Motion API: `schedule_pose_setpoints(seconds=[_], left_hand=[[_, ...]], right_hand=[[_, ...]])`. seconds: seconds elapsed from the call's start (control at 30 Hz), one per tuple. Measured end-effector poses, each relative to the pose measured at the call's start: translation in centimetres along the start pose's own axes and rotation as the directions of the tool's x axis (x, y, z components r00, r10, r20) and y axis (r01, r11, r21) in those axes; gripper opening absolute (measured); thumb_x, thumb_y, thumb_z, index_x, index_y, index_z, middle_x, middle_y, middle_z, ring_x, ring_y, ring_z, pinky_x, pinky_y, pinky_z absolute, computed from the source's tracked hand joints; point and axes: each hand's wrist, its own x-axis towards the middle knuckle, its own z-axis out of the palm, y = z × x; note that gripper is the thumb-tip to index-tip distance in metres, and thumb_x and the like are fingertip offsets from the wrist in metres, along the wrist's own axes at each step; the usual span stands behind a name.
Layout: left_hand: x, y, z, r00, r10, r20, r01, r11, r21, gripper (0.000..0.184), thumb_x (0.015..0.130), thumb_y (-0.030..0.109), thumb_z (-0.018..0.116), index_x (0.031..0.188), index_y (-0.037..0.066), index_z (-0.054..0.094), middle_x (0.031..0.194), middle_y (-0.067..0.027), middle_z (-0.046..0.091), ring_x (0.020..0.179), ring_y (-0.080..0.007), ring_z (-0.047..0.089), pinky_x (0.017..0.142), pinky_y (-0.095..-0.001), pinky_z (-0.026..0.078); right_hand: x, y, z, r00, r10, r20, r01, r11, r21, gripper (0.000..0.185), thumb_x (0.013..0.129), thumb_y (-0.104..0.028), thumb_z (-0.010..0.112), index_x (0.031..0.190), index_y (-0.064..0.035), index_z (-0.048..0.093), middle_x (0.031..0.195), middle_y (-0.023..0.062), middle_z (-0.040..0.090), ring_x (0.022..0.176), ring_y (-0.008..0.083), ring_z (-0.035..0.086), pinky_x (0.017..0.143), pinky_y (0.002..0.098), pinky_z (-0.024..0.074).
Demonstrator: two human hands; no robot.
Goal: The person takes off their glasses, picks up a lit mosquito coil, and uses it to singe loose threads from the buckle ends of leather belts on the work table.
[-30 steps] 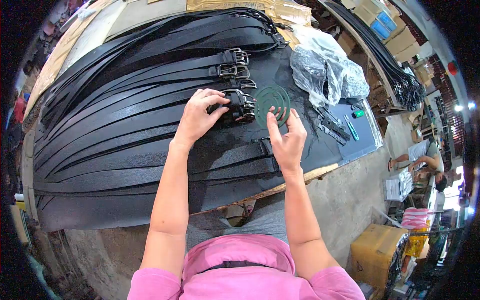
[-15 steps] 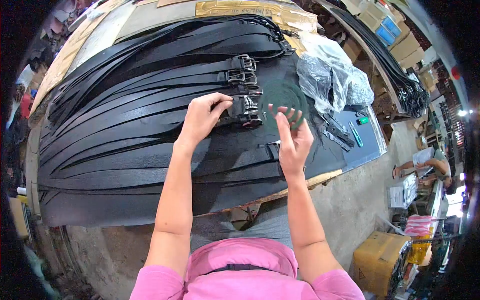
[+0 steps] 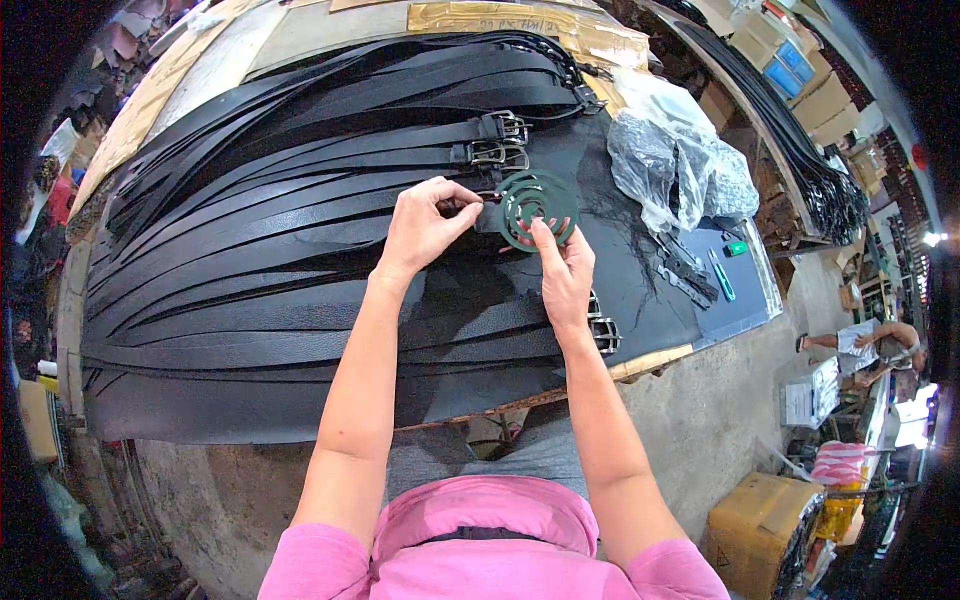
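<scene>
At the near side, the person in the pink shirt point(image 3: 490, 565) stands before the table point(image 3: 650, 362), with both forearms reaching over it. Black leather belts point(image 3: 240, 345) lie across the near part, their long axis running from left to right, and a metal buckle point(image 3: 607, 335) shows beside the right wrist.

A little farther, the right hand point(image 3: 566, 275) holds a green mosquito coil point(image 3: 571, 215); its grip is clamped on the rings, with the thumb on the upper face and the other fingers partly behind. The coil is round and flat, so it has no clear long axis; its broad face is turned upward to the head camera. It lies at the right fingertips and extends mostly forward and to the left of them, so the right hand is the nearer one. The left hand point(image 3: 425, 225) is to the left of the coil, its thumb and forefinger together at the tips, just beside the coil's left edge. Whether they touch it, or pinch something small, one cannot tell.

Beyond the hands are more buckles point(image 3: 490, 153), and to the right of these a clear plastic bag point(image 3: 680, 150).
</scene>
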Motion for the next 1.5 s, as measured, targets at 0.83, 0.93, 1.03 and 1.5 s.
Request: schedule_pose_setpoints(seconds=[0.83, 0.93, 1.03, 1.5], left_hand=[[-0.3, 0.7, 0.1, 0.981, 0.194, -0.022, -0.187, 0.965, 0.186, 0.018, 0.081, 0.011, 0.076, 0.097, 0.003, 0.073, 0.091, -0.0103, 0.07, 0.083, -0.0194, 0.066, 0.074, -0.0305, 0.052], [-0.2, 0.6, 1.0, 0.977, 0.189, -0.097, -0.174, 0.974, 0.147, 0.009, 0.081, 0.011, 0.074, 0.087, 0.004, 0.072, 0.082, -0.0094, 0.069, 0.08, -0.0264, 0.067, 0.077, -0.0351, 0.05], [-0.3, 0.7, 1.2, 0.981, 0.102, -0.166, -0.095, 0.994, 0.052, 0.008, 0.085, 0.01, 0.072, 0.085, 0.002, 0.069, 0.079, -0.0101, 0.07, 0.076, -0.0259, 0.068, 0.074, -0.0355, 0.051], [-0.5, 1.2, 0.7, 0.992, 0.001, -0.127, -0.007, 0.999, -0.039, 0.013, 0.092, 0.011, 0.069, 0.094, -0.002, 0.066, 0.083, -0.0096, 0.07, 0.076, -0.0152, 0.063, 0.074, -0.0295, 0.05]], right_hand=[[-0.1, -0.1, 0.1, 1.0, 0.008, -0.016, -0.008, 1.0, -0.02, 0.016, 0.101, -0.011, 0.058, 0.108, 0.0016, 0.065, 0.101, 0.0062, 0.072, 0.09, 0.0098, 0.065, 0.083, 0.0262, 0.0517], [-0.1, 0.2, 0.2, 1.0, 0.021, -0.022, -0.021, 1.0, 0.0, 0.016, 0.101, -0.012, 0.059, 0.107, 0.0016, 0.066, 0.1, 0.0049, 0.071, 0.089, 0.0082, 0.063, 0.082, 0.0255, 0.0508], [0.0, 0.2, 0.4, 1.0, 0.013, -0.027, -0.014, 0.998, -0.068, 0.015, 0.1, -0.013, 0.061, 0.104, 0.0008, 0.066, 0.094, 0.001, 0.068, 0.082, 0.0053, 0.057, 0.074, 0.0236, 0.0472], [0.2, 0.2, 0.5, 0.999, -0.038, -0.009, 0.034, 0.961, -0.273, 0.014, 0.096, -0.015, 0.065, 0.098, -0.0003, 0.065, 0.085, 0.0, 0.055, 0.071, 0.0071, 0.046, 0.063, 0.0254, 0.0388]])
